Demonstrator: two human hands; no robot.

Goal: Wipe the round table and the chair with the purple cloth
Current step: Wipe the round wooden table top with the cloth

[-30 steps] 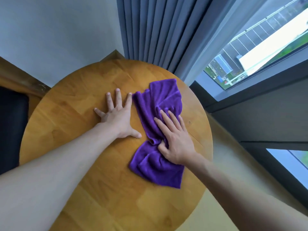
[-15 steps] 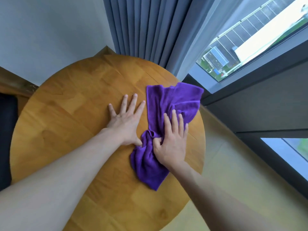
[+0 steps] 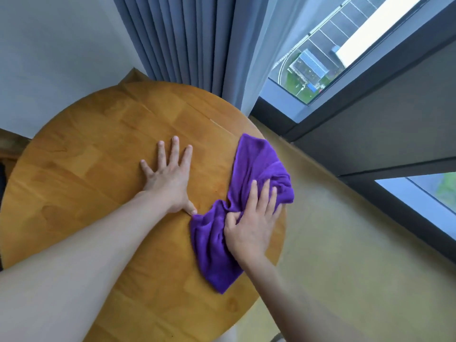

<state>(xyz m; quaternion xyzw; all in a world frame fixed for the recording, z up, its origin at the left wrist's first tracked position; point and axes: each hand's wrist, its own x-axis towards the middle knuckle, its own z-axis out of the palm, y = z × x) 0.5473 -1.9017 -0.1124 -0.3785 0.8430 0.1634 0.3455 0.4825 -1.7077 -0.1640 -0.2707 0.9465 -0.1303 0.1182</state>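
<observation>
The round wooden table [image 3: 98, 169] fills the lower left of the head view. A crumpled purple cloth [image 3: 256, 166] lies along its right edge, its far end hanging just past the rim. My right hand [image 3: 251, 223] presses flat on the middle of the cloth, fingers straight and thumb tucked into a fold. My left hand [image 3: 167, 178] rests flat on the bare wood to the left of the cloth, fingers spread, thumb tip touching the cloth's near corner. No chair is plainly in view.
Grey-blue curtains [image 3: 187, 40] hang behind the table's far edge. A window [image 3: 333, 45] and its dark frame [image 3: 370, 114] run along the right. Yellowish floor [image 3: 345, 243] lies right of the table. A dark object [image 3: 2, 178] and wooden trim show at the left edge.
My right hand has slid the cloth rightward from the table's middle to its right edge, bunching it. My left hand has stayed flat on the wood.
</observation>
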